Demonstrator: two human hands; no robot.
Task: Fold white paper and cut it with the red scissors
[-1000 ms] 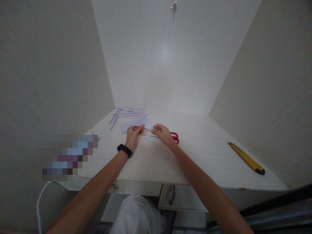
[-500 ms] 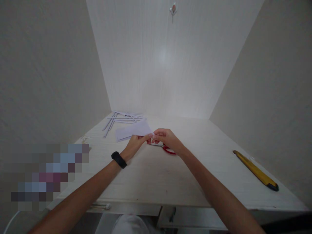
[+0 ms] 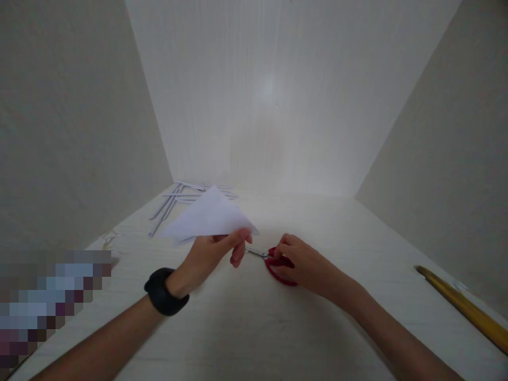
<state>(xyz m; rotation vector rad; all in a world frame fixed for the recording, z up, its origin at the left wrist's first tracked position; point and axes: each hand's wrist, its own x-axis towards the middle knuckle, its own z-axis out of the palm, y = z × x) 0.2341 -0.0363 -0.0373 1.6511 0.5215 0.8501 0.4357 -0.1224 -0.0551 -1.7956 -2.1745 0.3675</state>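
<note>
A folded sheet of white paper (image 3: 212, 214), triangular in outline, is pinched in my left hand (image 3: 222, 247), thumb on top near its right corner. Red-handled scissors (image 3: 273, 264) lie on the white table to the right of the paper, their metal blades pointing left toward my left fingers. My right hand (image 3: 304, 262) is on the scissors' handles, with its fingers curled at the red loops and covering part of them. A black band (image 3: 164, 291) is on my left wrist.
Several thin white paper strips or rolled sticks (image 3: 170, 203) lie loosely piled at the back left of the table (image 3: 254, 328). A yellow long-bodied tool (image 3: 462, 307) lies along the right edge. Walls close in the left, back and right sides. An item at the left is blurred out.
My right hand has let go of the paper and moved right and down onto the scissors' handles. The left hand keeps the paper, now turned to a triangular shape. The view has moved closer.
</note>
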